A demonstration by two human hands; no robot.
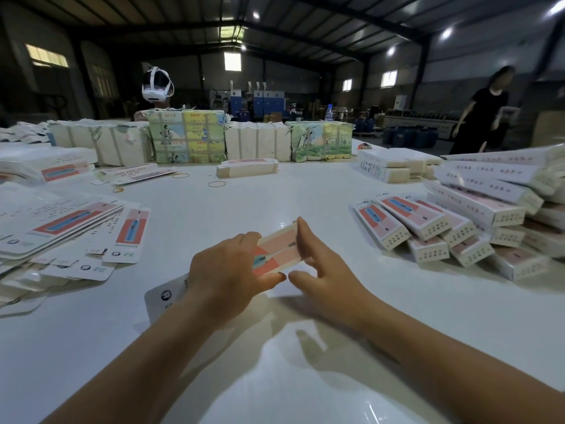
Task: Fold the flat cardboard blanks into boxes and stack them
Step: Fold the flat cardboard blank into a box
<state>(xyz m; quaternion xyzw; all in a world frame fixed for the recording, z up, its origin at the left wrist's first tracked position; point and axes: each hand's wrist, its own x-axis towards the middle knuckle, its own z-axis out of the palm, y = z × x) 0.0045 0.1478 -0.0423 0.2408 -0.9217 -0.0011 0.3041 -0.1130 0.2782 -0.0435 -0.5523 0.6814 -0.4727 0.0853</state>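
Currently, head view: the left hand (pixel 227 272) grips a half-formed box (pixel 276 250) above the white table (pixel 275 377), thumb curled under its near edge to steady it. The right hand (pixel 321 270), fingers straight, presses the far side, probably squaring it. Flat blanks (pixel 61 228) lie left; finished boxes (pixel 443 228) are stacked right.

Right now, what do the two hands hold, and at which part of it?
One cardboard blank, above the table. The left hand grips its near left end, thumb on the printed face. The right hand touches its right edge with straight fingers.
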